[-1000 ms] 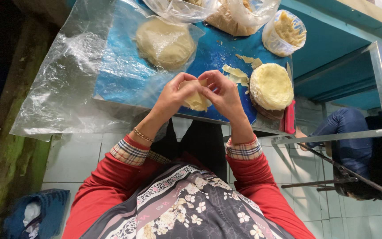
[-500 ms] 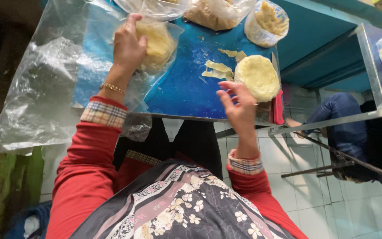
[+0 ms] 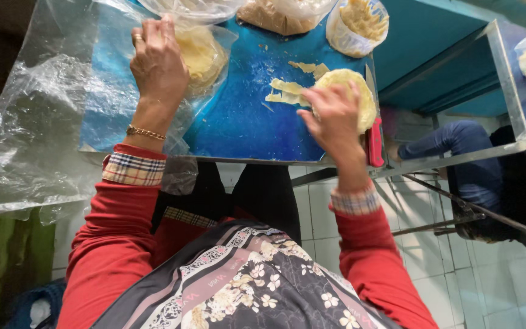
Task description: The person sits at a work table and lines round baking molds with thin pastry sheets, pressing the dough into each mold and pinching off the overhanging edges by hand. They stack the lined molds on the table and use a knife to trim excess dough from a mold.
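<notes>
Head view, looking down over a blue tabletop (image 3: pixel 245 122) at both hands of one person in red sleeves with checked cuffs. Left hand (image 3: pixel 158 58), wearing a gold chain bracelet (image 3: pixel 145 132) at the wrist and a ring on one finger, lies palm down at the far left of the table with its fingers curled over a pale yellow lump of dough (image 3: pixel 205 55); the lump sits inside clear crinkled plastic sheeting (image 3: pixel 38 109) that spreads off the left edge of the table. Whether the fingers pinch the dough or only press on it cannot be told. Right hand (image 3: pixel 335 116) is at the right of the table, fingers spread and loosely bent, resting on the near left edge of a flat round stack of pale dough discs (image 3: pixel 360 91); it closes around nothing. Just left of the stack lie thin torn strips of dough (image 3: pixel 287 91) on the bare blue surface. A red-handled tool (image 3: pixel 375 143) lies along the right edge of the table, just beside the stack. At the far edge stand a clear plastic bag of brown filling (image 3: pixel 275 15) and a round white tub of pale shreds (image 3: pixel 355 24). On the right, past the table's metal frame (image 3: pixel 512 91), a seated person's blue-trousered leg (image 3: pixel 458 152) shows above the white tiled floor (image 3: pixel 506 286).
</notes>
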The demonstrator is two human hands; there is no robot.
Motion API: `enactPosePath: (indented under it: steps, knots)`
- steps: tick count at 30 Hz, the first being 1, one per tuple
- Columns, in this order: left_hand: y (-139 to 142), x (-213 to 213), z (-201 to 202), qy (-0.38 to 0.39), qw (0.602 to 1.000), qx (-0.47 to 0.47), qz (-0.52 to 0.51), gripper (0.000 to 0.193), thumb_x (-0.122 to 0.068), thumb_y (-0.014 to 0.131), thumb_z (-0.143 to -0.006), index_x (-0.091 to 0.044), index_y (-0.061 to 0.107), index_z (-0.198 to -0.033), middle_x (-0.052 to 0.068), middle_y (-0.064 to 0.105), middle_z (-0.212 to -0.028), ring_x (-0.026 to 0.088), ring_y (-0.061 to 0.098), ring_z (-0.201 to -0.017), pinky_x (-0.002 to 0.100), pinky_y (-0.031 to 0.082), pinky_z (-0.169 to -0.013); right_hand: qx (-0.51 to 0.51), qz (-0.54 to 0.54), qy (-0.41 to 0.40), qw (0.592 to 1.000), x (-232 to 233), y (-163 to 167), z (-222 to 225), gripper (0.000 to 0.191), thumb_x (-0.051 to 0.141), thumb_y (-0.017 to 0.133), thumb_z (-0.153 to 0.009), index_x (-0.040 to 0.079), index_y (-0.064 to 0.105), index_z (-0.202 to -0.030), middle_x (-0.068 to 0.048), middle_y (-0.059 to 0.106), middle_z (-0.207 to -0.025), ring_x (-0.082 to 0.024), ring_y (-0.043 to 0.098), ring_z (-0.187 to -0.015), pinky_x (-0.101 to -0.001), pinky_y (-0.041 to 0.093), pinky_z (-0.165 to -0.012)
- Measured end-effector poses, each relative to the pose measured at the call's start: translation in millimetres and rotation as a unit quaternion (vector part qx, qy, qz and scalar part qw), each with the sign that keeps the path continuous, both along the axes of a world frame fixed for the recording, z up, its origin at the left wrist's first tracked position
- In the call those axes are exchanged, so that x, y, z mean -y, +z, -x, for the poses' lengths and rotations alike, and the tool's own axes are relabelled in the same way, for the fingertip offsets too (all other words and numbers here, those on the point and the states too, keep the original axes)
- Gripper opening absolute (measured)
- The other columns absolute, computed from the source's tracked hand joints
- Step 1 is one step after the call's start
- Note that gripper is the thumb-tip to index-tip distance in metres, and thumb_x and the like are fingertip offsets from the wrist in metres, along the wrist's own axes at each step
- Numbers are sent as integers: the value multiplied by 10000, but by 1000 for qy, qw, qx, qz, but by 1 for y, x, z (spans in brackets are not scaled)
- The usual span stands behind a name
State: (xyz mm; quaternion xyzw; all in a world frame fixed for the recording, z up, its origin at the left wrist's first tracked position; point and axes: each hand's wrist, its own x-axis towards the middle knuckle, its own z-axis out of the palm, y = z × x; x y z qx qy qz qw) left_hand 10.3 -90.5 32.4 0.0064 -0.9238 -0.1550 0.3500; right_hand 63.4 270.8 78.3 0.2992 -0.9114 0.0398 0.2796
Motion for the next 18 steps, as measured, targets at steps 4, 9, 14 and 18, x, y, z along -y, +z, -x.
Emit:
enactPosePath:
  steps: [4,9,14,18]
  knots:
    - [23,-12,-31,-36,997,-64,-18,496,-88,780,-908,-46,598,-1367,142,558,-1306,345,532,-1241,449,551,-932,-23,-225,-58,972,40,-26,62,64,134,743,-844,132,735,-907,-45,725,-879,-245,650,-984,-554,381,-1083]
    - [39,-37,-92,-183,964,-101,-164,331,42,709,-970,-70,611,-1266,139,613,-1293,349,607,-1190,435,557,-983,-20,-146,-143,979,26,-16,123,17,139,709,-849,127,715,-859,-94,712,-805,-309,688,-763,-506,504,-748]
    - [20,-70,-133,-347,909,-37,-229,232,10,704,-915,-68,658,-1129,137,661,-1164,346,646,-1075,418,552,-891,142,32,-124,982,-2,24,176,216,70,653,-837,205,797,-926,-102,751,-850,-322,718,-816,-446,563,-727]
    - [10,-66,-127,-344,902,-21,-261,225,-5,699,-902,-62,670,-1118,128,670,-1133,341,658,-1041,429,540,-907,268,-102,-186,940,6,30,195,197,113,727,-767,164,795,-945,-155,736,-897,-348,720,-853,-456,572,-775]
